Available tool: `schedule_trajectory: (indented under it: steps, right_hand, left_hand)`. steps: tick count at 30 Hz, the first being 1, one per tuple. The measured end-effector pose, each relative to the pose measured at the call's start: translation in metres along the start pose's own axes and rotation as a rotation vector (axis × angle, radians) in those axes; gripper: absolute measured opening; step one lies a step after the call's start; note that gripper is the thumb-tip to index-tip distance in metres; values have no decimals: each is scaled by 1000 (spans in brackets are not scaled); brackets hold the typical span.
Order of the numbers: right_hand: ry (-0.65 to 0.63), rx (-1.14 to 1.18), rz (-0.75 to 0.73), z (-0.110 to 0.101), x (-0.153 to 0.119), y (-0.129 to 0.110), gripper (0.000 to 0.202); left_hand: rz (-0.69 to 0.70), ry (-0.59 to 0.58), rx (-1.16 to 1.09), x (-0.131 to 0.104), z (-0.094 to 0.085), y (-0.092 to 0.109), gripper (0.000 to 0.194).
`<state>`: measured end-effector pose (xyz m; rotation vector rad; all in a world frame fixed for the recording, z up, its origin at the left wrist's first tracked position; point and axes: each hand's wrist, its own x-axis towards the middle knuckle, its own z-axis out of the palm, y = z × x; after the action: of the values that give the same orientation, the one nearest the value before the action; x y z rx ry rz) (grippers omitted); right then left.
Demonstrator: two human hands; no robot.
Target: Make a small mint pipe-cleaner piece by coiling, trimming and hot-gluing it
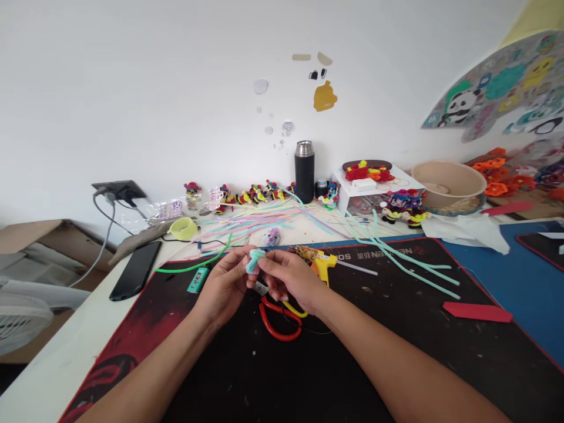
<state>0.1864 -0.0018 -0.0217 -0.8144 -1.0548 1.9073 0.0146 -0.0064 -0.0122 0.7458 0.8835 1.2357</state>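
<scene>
Between the fingertips of both hands is a small mint-green piece of coiled pipe cleaner [254, 262], held above the black desk mat. My left hand [227, 285] pinches it from the left. My right hand [293, 276] grips its right side with thumb and fingers. Just below the hands lie scissors with red handles [282, 335], their blades partly hidden by the fingers. A yellow glue gun [325, 265] rests behind my right hand, with a clear glue stick poking out to the right. Left of my left hand sits a small teal box-like item [198, 280].
Loose mint pipe cleaners [409, 267] lie at right, near a red flat strip [478, 312]. Pastel pipe cleaners [247, 222] cover the desk's back, before a black thermos [304, 176]. A phone [136, 271] lies at left; a beige bowl [449, 179] stands back right.
</scene>
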Motion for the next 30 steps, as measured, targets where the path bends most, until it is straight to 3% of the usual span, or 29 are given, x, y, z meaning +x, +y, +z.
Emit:
schedule_trajectory:
  steps: [6,11,20,30]
  right_hand:
    - [-22,64,-23,0,1,1,44]
    - [-73,79,-34,1,0,-2,42]
    - [42,35,-73,4,0,-2,37]
    - [53,26,-107,5,2,3,35]
  left_hand:
    - [80,-4,9,-4,7,0,36]
    - [29,-57,31,-4,5,-1,34]
    - [-7,-148,68,1,1,5,39]
    - [46,-124,204,1,-5,7,39]
